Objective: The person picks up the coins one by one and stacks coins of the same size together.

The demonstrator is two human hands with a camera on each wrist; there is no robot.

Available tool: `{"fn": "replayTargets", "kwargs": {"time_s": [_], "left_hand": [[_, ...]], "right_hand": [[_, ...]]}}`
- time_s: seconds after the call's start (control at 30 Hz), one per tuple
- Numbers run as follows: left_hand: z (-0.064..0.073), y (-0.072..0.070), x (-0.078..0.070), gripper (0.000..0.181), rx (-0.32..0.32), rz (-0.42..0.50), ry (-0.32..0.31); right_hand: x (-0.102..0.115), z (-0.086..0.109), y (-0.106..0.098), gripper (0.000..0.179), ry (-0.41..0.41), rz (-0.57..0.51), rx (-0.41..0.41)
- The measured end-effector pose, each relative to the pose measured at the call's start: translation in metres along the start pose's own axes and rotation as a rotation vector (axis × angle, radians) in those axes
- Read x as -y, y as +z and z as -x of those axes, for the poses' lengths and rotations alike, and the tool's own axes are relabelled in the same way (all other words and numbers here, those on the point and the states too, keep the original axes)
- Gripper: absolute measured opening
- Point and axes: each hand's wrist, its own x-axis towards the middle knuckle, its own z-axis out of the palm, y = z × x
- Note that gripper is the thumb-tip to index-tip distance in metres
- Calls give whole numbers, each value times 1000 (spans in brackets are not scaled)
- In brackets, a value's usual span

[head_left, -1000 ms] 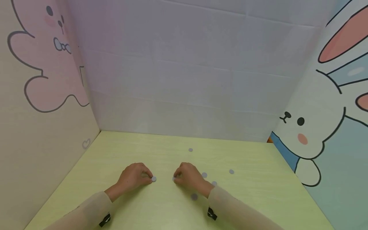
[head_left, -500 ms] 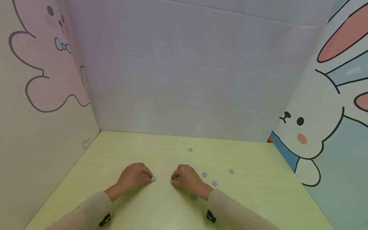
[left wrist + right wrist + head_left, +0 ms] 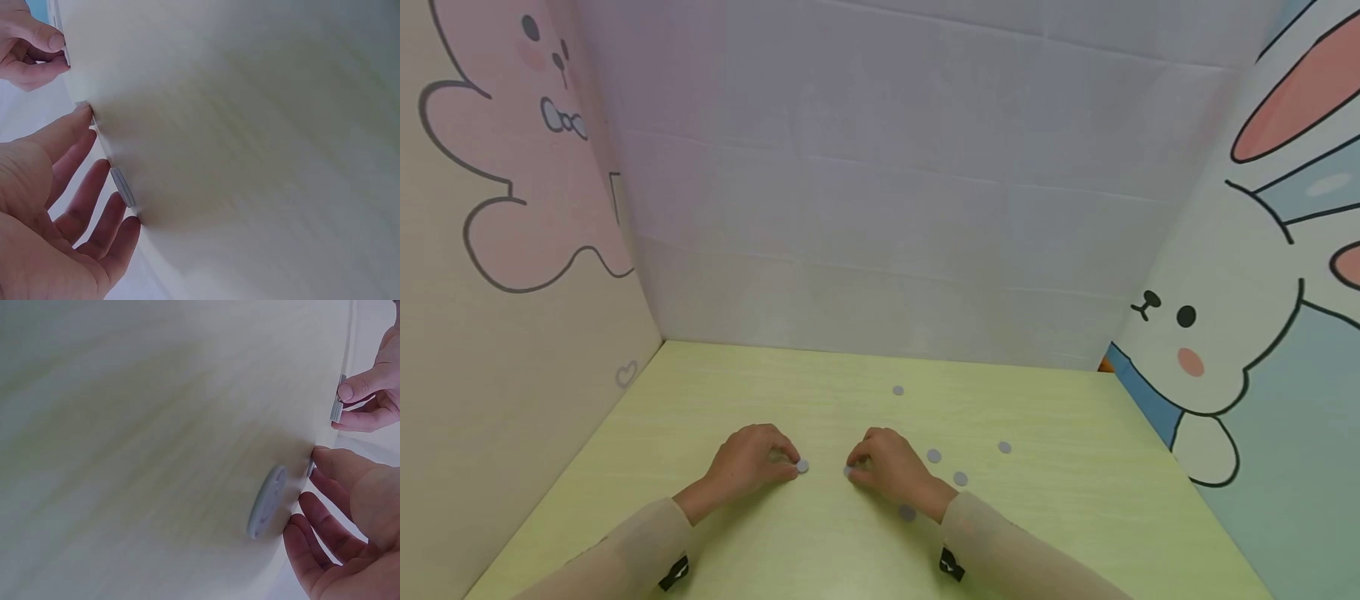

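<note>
Slightly nearer the left hand [image 3: 747,462] than a second ago, see in the head view the right hand [image 3: 892,465] pinching a grey disc [image 3: 847,472] between thumb and forefinger, facing a second disc [image 3: 802,466] pinched in the left hand, with five more discs [image 3: 934,456] scattered behind and beside the right hand on the yellow table [image 3: 1112,500]. In the left wrist view, find the remaining left fingers loosely bent, close to another disc [image 3: 122,187]. In the right wrist view, find the other right fingers bent too, near a loose disc [image 3: 267,501].
</note>
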Motion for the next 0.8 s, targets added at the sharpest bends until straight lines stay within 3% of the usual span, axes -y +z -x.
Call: {"fn": "replayTargets", "kwargs": {"time_s": [0.23, 0.5, 0.8], "left_hand": [[-5, 0, -1, 21, 20, -3, -9], [-16, 12, -10, 24, 7, -27, 101], [-28, 36, -22, 23, 24, -30, 162]], "right_hand": [[-3, -2, 0, 9, 16, -12, 12], [-7, -1, 1, 12, 31, -29, 33], [-12, -2, 6, 10, 52, -75, 28]]}}
